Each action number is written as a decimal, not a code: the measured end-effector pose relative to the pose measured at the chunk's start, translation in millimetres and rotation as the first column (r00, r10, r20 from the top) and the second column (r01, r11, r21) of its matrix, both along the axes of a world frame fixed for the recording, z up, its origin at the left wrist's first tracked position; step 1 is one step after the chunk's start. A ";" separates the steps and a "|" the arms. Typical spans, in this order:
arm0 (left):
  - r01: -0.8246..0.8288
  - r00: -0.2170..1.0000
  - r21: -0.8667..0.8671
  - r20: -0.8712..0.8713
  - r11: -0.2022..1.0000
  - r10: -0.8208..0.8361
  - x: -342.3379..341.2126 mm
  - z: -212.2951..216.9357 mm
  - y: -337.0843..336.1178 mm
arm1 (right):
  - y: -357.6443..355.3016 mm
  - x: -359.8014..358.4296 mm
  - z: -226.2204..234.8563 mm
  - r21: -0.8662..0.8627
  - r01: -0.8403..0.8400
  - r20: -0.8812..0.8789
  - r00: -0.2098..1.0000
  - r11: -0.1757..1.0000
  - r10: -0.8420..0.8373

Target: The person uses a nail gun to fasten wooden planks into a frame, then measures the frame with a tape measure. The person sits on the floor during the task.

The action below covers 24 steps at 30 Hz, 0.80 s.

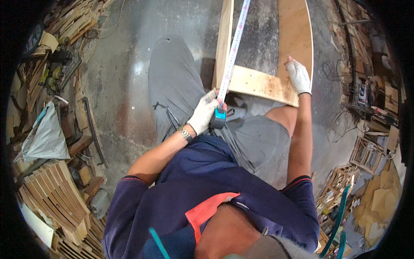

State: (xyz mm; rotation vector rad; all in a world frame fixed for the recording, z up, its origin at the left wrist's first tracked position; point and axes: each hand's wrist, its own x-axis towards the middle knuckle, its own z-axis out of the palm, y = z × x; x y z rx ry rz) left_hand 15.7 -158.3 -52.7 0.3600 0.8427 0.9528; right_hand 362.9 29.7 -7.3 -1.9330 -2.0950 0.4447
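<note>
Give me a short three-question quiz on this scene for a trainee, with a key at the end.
1. Which hand holds the tape measure?
2. True or false: the right hand is bare.
3. On which side of the picture is the white bag? A: left; B: right; C: top.

Key: 1. The left hand. 2. False; it wears a white glove. 3. A.
</note>
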 end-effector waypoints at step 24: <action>0.139 0.977 0.057 -0.170 0.989 -0.127 -1.5 3.1 6.1 | -30.2 4.5 -0.5 -0.238 0.079 0.440 0.897 0.968 0.035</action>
